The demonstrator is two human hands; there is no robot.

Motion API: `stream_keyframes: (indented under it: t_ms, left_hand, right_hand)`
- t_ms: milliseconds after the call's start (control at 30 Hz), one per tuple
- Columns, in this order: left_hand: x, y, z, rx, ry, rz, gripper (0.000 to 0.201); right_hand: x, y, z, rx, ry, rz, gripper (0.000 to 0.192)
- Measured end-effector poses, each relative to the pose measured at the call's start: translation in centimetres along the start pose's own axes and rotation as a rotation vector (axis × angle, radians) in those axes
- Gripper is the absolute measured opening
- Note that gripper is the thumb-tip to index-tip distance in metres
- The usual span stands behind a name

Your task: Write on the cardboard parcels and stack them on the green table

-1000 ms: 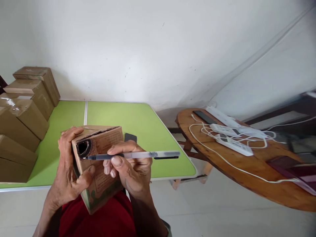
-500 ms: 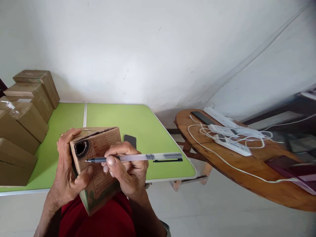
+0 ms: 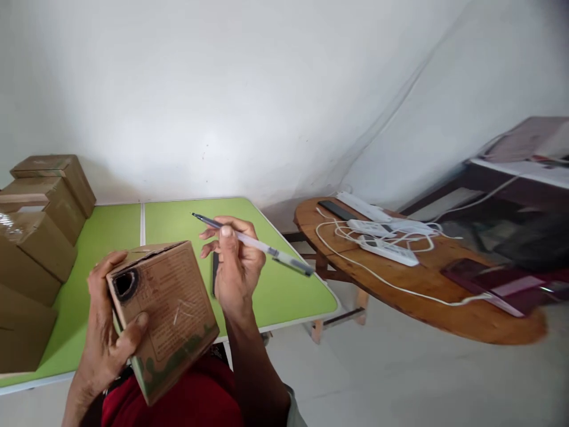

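Note:
My left hand (image 3: 111,320) grips the left side of a brown cardboard box (image 3: 173,296), thumb on its printed face and fingers over the top corner. That face has a round hole with a blackened rim (image 3: 136,282) near its upper left corner, and green blotches along the bottom. The box is tilted and held above my lap. Apart from it, to the right, my right hand (image 3: 235,261) pinches a pen (image 3: 262,245) with a clear barrel, its dark tip pointing up and left. A dark phone (image 3: 216,274) on the table is mostly hidden behind my right hand.
Several cardboard boxes (image 3: 44,237) stand in a row on the left of the green table (image 3: 284,290). To the right, an oval wooden table (image 3: 377,290) bears white power strips (image 3: 386,249), tangled cables and a maroon item (image 3: 493,284). A white wall rises behind.
My right hand has lifted the pen up and away from the box face, its tip swinging upward. The box has shifted slightly left and down in view, still in my left hand.

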State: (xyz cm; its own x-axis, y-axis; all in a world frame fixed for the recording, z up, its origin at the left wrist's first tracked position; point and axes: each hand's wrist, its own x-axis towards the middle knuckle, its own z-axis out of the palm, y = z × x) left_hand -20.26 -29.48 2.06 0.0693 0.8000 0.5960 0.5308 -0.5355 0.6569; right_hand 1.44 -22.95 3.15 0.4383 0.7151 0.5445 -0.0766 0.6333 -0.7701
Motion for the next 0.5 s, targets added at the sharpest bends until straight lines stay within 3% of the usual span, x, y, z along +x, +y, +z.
stream_keyframes:
  t_ms: [67, 167, 200, 300, 500]
  left_hand:
    - [0.1, -0.6, -0.5, -0.030, 0.033, -0.045, 0.068]
    - [0.4, -1.9, -1.1, -0.065, 0.083, -0.087, 0.067]
    - [0.5, -2.4, -1.2, -0.074, 0.098, -0.093, 0.068]
    - [0.9, -3.2, -1.3, -0.101, 0.129, -0.096, 0.073]
    - [1.4, -3.1, -0.9, -0.114, 0.146, -0.074, 0.073]
  right_hand:
    - [1.3, 2.7, -1.4, -0.322, 0.027, 0.072, 0.029]
    - [1.9, 6.7, -2.9, -1.006, -0.333, 0.391, 0.024]
    - [1.7, 7.8, -3.0, -1.112, -0.426, 0.465, 0.017]
    - [0.3, 10.2, -2.7, -1.219, -0.543, 0.582, 0.007]
    - [-1.5, 11.9, -2.2, -1.306, -0.602, 0.656, 0.022]
